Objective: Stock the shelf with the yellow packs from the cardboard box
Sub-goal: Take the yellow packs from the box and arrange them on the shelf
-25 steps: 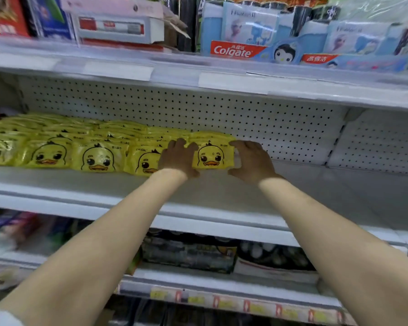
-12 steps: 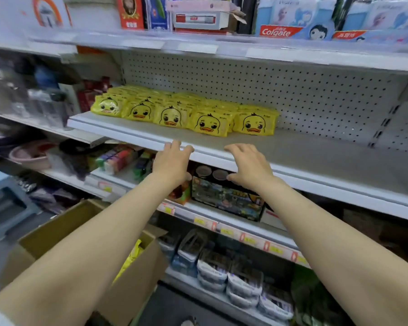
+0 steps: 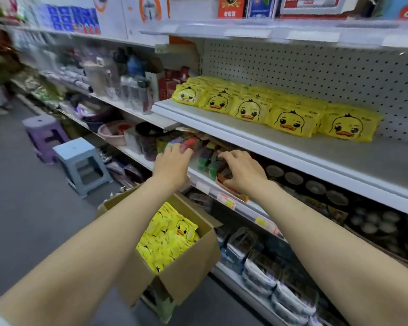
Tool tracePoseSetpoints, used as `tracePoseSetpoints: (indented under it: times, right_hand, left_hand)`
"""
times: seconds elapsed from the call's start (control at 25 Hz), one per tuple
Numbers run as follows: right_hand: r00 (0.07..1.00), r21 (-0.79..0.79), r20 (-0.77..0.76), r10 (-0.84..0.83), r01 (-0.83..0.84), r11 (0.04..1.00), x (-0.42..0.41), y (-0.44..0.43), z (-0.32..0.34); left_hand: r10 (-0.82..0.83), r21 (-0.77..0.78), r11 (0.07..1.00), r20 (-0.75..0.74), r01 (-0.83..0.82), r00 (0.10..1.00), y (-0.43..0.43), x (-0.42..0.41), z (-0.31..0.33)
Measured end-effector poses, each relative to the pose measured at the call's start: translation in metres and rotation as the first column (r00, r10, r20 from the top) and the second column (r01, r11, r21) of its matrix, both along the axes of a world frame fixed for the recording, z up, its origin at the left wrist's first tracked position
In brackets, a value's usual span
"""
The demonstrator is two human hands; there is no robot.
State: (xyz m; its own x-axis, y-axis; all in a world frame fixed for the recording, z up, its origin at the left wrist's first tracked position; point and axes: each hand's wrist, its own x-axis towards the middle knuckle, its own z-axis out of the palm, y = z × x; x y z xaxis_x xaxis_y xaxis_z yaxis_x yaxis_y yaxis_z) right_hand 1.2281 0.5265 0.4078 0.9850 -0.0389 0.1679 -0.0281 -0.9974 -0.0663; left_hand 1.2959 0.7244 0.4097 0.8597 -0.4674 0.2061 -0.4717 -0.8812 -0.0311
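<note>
Packs [image 3: 290, 121] line the shelf [image 3: 339, 158] at one o'clock; many more lie in the box [image 3: 186, 274] at six. Grip released in left hand [image 3: 172, 161] and right hand [image 3: 240, 171].

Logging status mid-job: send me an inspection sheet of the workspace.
Surface: white shelf, bare right of the packs.
Job's things: shelved yellow packs in rows, five across the front; boxed yellow packs in the open cardboard box on the floor.
Clutter: purple stool and blue stool in the aisle.
Hands: left hand and right hand empty, fingers loose, before the lower shelf.
Cables: nothing seen.
Surroundings: pegboard behind; stocked upper shelf above.
</note>
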Motion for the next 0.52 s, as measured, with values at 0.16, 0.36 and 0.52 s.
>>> tracePoseSetpoints:
  times: [0.16, 0.36, 0.52]
  right_hand:
    - [0.996, -0.001, -0.084, 0.042, -0.042, 0.999, 0.081, 0.053, -0.033]
    - [0.975, 0.059, -0.219, 0.046, -0.034, 0.998, 0.187, 0.118, -0.091]
    - [0.917, 0.095, -0.397, 0.019, 0.021, 0.995, 0.241, 0.158, -0.156]
  left_hand:
    - [0.046, 0.04, 0.998, -0.047, -0.044, 0.998, 0.056, 0.073, -0.039]
    - [0.05, 0.102, 0.994, -0.167, -0.033, 0.985, 0.124, 0.172, -0.099]
    - [0.068, 0.201, 0.98, -0.344, 0.002, 0.937, 0.165, 0.231, -0.164]
